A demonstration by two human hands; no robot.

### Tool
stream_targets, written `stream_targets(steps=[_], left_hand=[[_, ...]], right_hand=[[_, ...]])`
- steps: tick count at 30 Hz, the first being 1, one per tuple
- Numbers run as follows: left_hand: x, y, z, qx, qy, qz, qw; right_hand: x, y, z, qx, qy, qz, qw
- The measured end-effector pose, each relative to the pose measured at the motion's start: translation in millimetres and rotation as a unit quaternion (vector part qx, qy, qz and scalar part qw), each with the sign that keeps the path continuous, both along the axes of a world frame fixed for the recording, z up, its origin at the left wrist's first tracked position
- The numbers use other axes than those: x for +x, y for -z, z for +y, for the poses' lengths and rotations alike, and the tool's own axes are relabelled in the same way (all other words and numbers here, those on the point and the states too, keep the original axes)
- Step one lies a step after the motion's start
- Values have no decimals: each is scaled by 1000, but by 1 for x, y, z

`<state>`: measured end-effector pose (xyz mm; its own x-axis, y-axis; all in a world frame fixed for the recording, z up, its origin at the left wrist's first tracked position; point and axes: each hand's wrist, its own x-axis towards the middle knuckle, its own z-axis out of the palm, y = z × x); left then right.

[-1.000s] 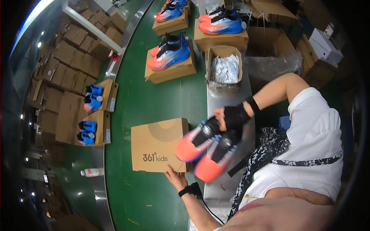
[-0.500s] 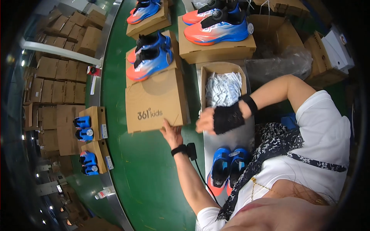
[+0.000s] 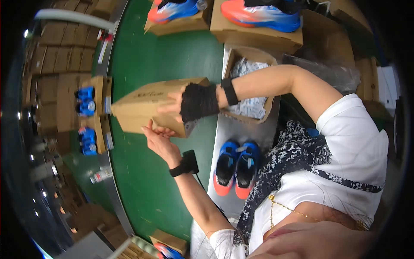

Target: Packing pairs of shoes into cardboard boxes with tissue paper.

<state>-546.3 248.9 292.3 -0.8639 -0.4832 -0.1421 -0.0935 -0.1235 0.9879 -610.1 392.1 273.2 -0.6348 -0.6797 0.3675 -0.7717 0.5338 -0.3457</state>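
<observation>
Touching the brown box point(image 3: 136, 113) between the green tabletop's point(image 3: 146, 190) side edges, the right hand point(image 3: 193, 102) lies spread, and the left hand point(image 3: 163, 145) sits half open close by.

Steel ledge point(image 3: 228, 127) (beside green belt point(image 3: 142, 181)): shoes point(image 3: 246, 166), carton point(image 3: 233, 57).

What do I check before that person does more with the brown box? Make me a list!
1. Right hand at the box: ok, its fingers are against the near side.
2. Left hand at the box: ok, by the lower edge.
3. Box lying flat: not ok, it's tilted.
4. Shoes clear of the box: ok, side by side on the metal surface.
5. Anything inside the box: cannot tell, the inside is hidden.
</observation>
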Motion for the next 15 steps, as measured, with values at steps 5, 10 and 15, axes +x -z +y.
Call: stream_targets(steps=[5, 10, 15], left_hand=[[69, 32, -68, -340, 19, -30, 940], [217, 158, -158, -253, 1, -257, 933], [298, 189, -155, -97, -150, -174, 968]], right_hand=[[-11, -26, 0, -305, -36, -113, 945], [-24, 45, 74, -397, -180, -445, 782], [34, 94, 132, 69, 189, -308, 930]])
